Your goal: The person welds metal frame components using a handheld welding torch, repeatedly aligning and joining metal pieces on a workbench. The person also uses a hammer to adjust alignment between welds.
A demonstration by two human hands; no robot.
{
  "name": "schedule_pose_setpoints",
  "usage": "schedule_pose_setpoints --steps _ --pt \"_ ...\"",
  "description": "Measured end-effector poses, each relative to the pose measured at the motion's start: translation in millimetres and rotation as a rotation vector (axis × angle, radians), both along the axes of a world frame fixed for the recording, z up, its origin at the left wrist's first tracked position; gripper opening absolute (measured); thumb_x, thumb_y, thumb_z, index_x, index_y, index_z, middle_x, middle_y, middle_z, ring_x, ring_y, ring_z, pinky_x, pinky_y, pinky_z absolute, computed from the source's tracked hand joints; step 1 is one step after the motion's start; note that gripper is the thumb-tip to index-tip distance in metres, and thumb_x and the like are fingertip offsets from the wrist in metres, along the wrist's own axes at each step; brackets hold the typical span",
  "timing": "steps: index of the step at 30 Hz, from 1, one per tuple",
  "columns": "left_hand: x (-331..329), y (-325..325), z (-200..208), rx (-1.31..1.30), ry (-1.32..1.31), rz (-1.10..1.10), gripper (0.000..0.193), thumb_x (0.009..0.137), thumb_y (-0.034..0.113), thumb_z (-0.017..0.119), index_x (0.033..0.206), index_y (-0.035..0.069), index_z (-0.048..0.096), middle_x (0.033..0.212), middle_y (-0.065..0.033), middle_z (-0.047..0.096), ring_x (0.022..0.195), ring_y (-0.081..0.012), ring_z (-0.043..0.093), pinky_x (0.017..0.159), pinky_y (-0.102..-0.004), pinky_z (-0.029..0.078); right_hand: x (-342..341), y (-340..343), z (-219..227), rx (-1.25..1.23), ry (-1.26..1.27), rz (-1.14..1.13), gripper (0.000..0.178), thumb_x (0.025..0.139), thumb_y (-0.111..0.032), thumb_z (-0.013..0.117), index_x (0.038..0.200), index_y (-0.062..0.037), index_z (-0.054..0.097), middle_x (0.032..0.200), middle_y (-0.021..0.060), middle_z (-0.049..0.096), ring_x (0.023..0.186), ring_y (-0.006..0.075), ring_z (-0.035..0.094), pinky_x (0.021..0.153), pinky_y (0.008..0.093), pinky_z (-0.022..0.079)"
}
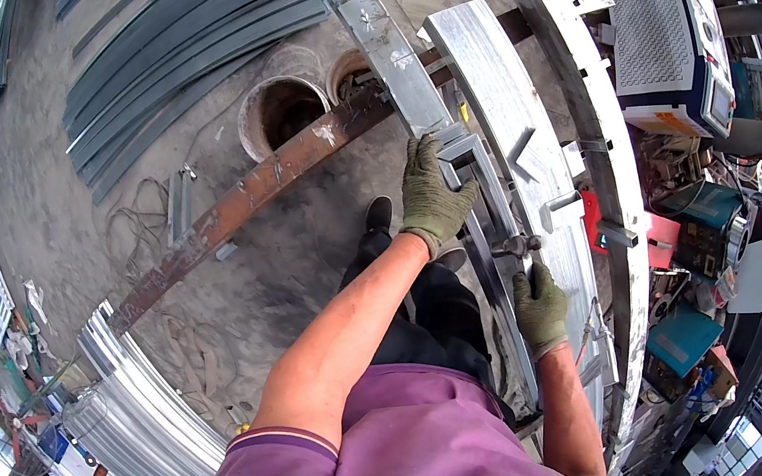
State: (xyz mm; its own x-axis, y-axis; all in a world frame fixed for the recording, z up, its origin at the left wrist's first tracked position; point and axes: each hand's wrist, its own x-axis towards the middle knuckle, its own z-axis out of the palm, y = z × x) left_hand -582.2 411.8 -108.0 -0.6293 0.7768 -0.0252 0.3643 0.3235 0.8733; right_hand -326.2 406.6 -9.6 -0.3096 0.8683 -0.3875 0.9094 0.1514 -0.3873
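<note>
My left hand, in a green work glove, grips the end corner of a narrow grey metal frame, thumb on its side and fingers over its end. A flat grey metal bar runs away beyond those fingers. My right hand, gloved alike, is closed around a hammer handle; the hammer's dark head is above the frame's right side. Right of it lies a wide silvery metal beam, with a small angled bracket and a short channel piece on it.
A rusty steel beam crosses below the work. Behind it stand a white bucket and stacked grey profiles. At right are a long white-stained rail, a boxy machine and teal tool cases. Silvery profiles lie at left.
</note>
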Motion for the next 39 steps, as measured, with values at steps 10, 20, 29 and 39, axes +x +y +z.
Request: schedule_pose_setpoints --steps 10,20,29,39 --pt "-5 4 12 0.038 -0.086 -0.024 0.088 0.078 0.020 0.087 0.149 -0.002 0.041 0.150 -0.0301 0.048 0.141 -0.0468 0.050 0.123 -0.0467 0.040 6 -8 -11 -0.144 0.085 -0.147 0.033 0.103 -0.028 0.070 0.116 0.0022 0.069 0.102 0.0250 0.072 0.093 0.0472 0.068 0.080 0.0542 0.053" --pt "-3 -1 4 -0.006 -0.088 -0.056 0.093 0.079 0.017 0.087 0.155 -0.002 0.037 0.155 -0.0294 0.046 0.146 -0.0447 0.047 0.124 -0.0453 0.039 -13 -13 1 -0.034 0.068 -0.140 0.029 0.103 -0.026 0.067 0.115 0.0005 0.070 0.093 0.0285 0.073 0.089 0.0501 0.070 0.078 0.0567 0.053" --pt "1 0 -7 -0.024 -0.035 -0.041 0.093 0.081 0.017 0.086 0.156 -0.004 0.036 0.154 -0.0285 0.047 0.144 -0.0431 0.048 0.124 -0.0457 0.038 -6 -10 0 0.141 -0.068 0.019 0.034 0.104 -0.035 0.066 0.121 -0.0052 0.069 0.084 0.0269 0.074 0.077 0.0514 0.071 0.070 0.0617 0.054" --pt "-3 -2 -6 -0.038 -0.024 -0.083 0.095 0.082 0.020 0.087 0.159 -0.003 0.034 0.157 -0.0282 0.044 0.146 -0.0431 0.046 0.125 -0.0464 0.036 -8 -3 8 0.191 -0.069 0.231 0.041 0.102 -0.030 0.066 0.136 -0.0073 0.065 0.083 0.0213 0.075 0.075 0.0465 0.073 0.068 0.0596 0.055"
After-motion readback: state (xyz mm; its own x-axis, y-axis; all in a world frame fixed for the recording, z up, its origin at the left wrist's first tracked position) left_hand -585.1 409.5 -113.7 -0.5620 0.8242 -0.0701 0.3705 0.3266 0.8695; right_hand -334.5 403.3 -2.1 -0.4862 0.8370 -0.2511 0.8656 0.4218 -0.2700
